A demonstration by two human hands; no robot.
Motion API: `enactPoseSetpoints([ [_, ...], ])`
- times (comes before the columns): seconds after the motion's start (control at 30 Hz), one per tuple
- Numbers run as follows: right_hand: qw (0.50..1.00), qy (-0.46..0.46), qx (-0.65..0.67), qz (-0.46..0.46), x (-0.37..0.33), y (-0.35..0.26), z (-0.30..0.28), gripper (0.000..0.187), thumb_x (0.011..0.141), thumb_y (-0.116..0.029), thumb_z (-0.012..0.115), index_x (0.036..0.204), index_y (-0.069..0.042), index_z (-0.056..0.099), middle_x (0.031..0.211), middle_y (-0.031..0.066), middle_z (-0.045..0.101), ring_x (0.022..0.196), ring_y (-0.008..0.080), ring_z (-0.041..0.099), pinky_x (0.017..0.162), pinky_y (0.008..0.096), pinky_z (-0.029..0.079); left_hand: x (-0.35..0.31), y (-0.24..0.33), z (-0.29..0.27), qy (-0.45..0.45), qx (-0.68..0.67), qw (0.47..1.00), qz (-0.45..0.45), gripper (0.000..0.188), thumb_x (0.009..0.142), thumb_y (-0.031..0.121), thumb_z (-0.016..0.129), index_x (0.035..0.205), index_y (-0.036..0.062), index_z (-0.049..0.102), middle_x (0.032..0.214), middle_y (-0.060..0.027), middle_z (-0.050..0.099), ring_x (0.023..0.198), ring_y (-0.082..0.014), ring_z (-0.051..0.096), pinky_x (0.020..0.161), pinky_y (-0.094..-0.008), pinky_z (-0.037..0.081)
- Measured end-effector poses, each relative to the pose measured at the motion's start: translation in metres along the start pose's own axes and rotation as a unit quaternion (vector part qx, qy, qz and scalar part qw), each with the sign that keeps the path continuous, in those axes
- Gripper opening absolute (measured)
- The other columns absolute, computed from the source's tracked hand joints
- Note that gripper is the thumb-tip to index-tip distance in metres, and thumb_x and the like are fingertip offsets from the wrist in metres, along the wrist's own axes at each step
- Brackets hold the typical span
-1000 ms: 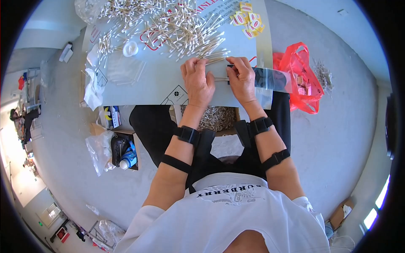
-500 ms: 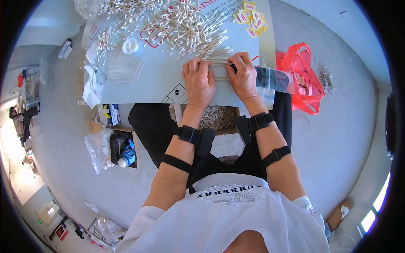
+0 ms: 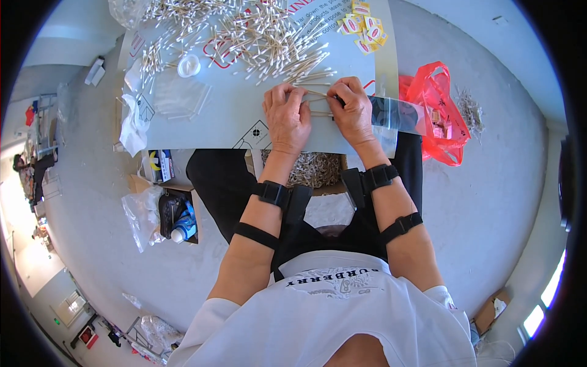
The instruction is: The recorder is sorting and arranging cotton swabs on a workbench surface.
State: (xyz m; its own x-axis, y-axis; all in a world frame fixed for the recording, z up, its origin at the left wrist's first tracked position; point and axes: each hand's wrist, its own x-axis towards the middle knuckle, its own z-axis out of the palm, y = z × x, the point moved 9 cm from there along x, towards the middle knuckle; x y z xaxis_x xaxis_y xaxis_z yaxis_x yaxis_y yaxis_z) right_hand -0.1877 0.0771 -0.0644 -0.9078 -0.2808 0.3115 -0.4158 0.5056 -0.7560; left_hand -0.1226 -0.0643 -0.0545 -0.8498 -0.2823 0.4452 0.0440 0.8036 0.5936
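Observation:
My left hand is curled at the table's near edge, its fingers bent over the ends of a few cotton swabs. The swabs stretch across the small gap to my right hand, whose thumb and fingers are pinched on their other ends. A small dark piece shows at the right fingertips; its kind cannot be made out. Just beyond both hands lies a big loose heap of cotton swabs. Under and beside my right hand, a clear and dark plastic strip sticks out past the table edge.
On the table are clear plastic bags, a small white round tub, white tissue and yellow packets. A red plastic bag hangs at the right. Below stand a box of swabs and an open carton.
Both hands stay in nearly the same place over the swabs. The right fingers have shifted very slightly left and down; nothing has been let go.

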Motion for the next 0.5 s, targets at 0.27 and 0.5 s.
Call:
enactPoseSetpoints([
  [0.27, 0.998, -0.043, -0.029, -0.024, 0.004, -0.008, 0.002, 0.016, 0.070, -0.005, 0.074, 0.081, -0.007, 0.063, 0.090, 0.0083, 0.059, 0.079, 0.0288, 0.062, 0.066, 0.0389, 0.051, 0.000, -0.001, -0.001, 0.003, 0.003, 1.000, 0.000, 0.024, 0.071, 0.005, 0.071, 0.094, 0.0095, 0.066, 0.102, -0.0068, 0.054, 0.100, -0.0307, 0.051, 0.084, -0.0431, 0.040],
  [0.5, 0.998, -0.040, -0.026, 0.051, 0.015, 0.003, 0.007, 0.014, 0.076, -0.010, 0.073, 0.088, -0.010, 0.066, 0.089, 0.0083, 0.060, 0.078, 0.0297, 0.064, 0.066, 0.0406, 0.051, 0.000, 0.001, 0.000, -0.011, 0.004, 1.000, -0.015, 0.025, 0.072, 0.005, 0.071, 0.096, 0.0096, 0.067, 0.101, -0.0074, 0.055, 0.099, -0.0310, 0.051, 0.089, -0.0419, 0.040],
])
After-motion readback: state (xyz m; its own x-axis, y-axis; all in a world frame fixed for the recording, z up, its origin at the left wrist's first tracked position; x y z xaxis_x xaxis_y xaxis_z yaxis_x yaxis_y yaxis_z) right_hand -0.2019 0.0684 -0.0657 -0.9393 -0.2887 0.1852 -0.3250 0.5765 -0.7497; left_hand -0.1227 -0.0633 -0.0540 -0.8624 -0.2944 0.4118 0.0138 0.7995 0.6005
